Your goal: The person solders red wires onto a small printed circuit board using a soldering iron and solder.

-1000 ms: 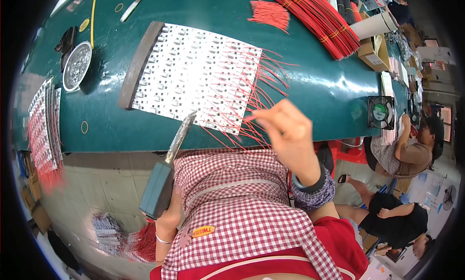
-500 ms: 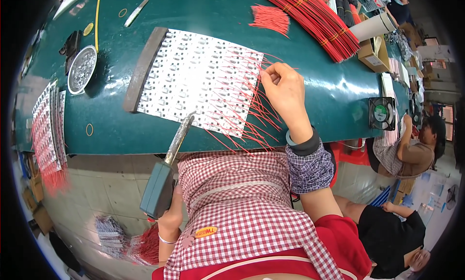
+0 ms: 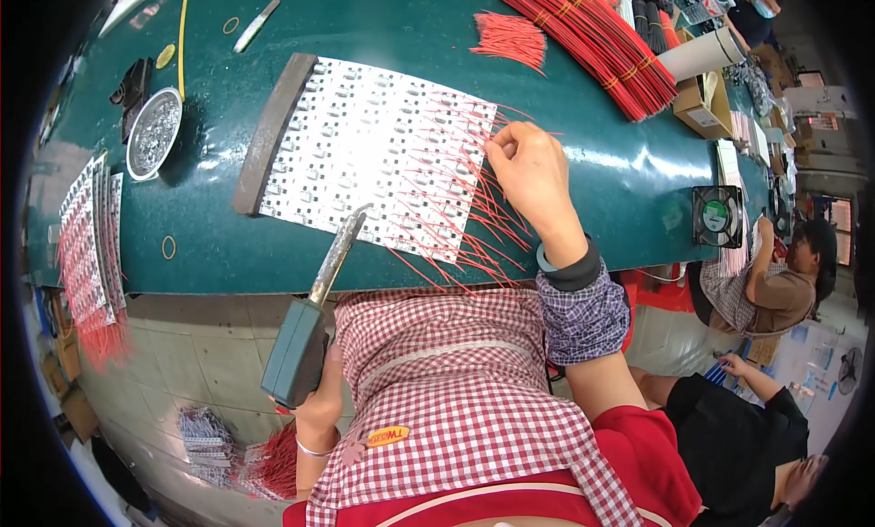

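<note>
While the left hand (image 3: pixel 321 398) is gripping the iron (image 3: pixel 293 349), its curled fingers mostly hidden by the blocky blue-grey plastic handle, the mottled metal shaft is slanting over the near edge of the sheet (image 3: pixel 355 131); contact at the tip is remaining unclear. The sheet, thin, white and dotted with small dark parts in rows, is lying on the glossy green table (image 3: pixel 629 199), its left edge meeting a dark, straight bar (image 3: pixel 273 135). Slender red wires (image 3: pixel 497 219) are fanning out along its right side. The right hand (image 3: pixel 533 167) is pinching thumb and forefinger together among them, hiding some; whether it is holding a wire, one cannot tell.

The checked cloth apron (image 3: pixel 456 409) is bearing an orange-yellow label (image 3: pixel 388 436) with lettering; a round green label is marking the fan (image 3: pixel 717 215) at right.

At left, a round bowl (image 3: pixel 133 163) is holding silvery, crumpled matter, and wired boards (image 3: pixel 87 245) are overhanging the table edge. At far right, a banded red bundle (image 3: pixel 592 49) is lying between cut wires (image 3: pixel 510 40) and a pale tube (image 3: pixel 702 53). Beyond the fan, a co-worker (image 3: pixel 779 286) is sitting.
</note>
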